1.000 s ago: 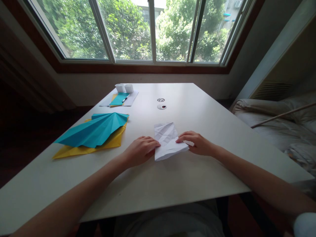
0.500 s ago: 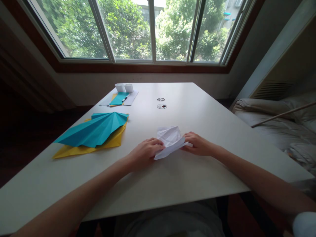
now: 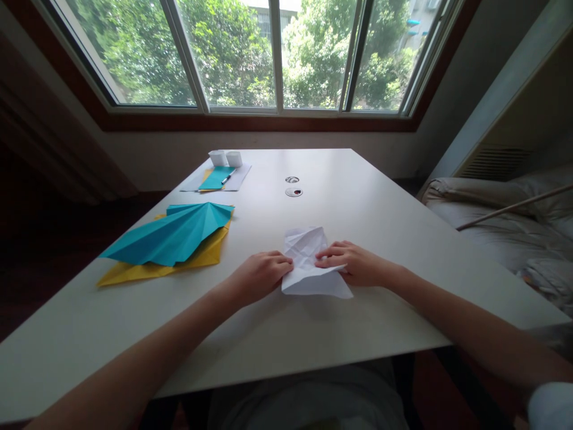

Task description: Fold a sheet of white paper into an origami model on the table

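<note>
A creased sheet of white paper (image 3: pixel 308 280) lies partly folded on the table in front of me, its near flap raised off the surface. My left hand (image 3: pixel 264 272) grips its left edge, thumb and fingers closed on it. On the other side my right hand (image 3: pixel 351 261) holds the paper's right part, with fingertips pressed on the creased inner face and the thumb hidden behind the flap.
To the left, a pleated blue paper (image 3: pixel 179 236) rests on a folded yellow paper (image 3: pixel 197 260). Farther back are two small white containers (image 3: pixel 226 158), blue sheets (image 3: pixel 216 178) and a pen (image 3: pixel 228 176). Two round inserts (image 3: pixel 293 192) mark the white table (image 3: pixel 380 215).
My right hand has shifted left, its fingers now on the paper's inner face. The near flap has spread lower and wider toward me. My left hand has slid slightly off the fold.
</note>
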Demonstrator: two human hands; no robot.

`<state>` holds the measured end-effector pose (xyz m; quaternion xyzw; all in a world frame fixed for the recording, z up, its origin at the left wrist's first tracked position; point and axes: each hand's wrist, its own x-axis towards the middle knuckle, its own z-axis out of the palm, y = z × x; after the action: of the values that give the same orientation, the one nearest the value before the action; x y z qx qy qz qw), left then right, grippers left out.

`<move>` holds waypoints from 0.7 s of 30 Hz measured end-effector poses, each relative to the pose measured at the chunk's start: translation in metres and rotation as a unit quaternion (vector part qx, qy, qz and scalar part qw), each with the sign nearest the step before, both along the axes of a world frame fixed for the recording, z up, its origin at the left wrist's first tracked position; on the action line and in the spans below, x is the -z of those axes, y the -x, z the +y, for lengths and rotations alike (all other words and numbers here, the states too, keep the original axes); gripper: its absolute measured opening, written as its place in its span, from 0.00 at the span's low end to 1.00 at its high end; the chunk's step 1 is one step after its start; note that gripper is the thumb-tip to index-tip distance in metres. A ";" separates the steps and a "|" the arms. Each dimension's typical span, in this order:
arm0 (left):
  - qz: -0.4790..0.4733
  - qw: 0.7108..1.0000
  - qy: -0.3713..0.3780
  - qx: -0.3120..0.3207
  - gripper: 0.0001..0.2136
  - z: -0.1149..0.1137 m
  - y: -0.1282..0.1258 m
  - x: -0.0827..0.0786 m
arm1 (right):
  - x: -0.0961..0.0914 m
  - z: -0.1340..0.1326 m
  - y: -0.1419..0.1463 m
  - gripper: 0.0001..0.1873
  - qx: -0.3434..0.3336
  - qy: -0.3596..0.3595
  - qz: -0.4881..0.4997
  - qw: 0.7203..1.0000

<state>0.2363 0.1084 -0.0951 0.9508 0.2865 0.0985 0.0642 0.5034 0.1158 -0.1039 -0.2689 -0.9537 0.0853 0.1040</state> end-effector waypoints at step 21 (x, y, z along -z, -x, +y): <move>-0.064 0.949 0.102 -0.292 0.22 0.001 -0.007 0.001 | 0.001 -0.005 0.014 0.13 0.187 0.209 0.195 0.940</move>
<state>0.2433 0.1098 -0.0963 0.8060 0.5551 0.1435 0.1470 0.4899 0.1105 -0.1046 -0.4363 -0.8080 0.3126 0.2431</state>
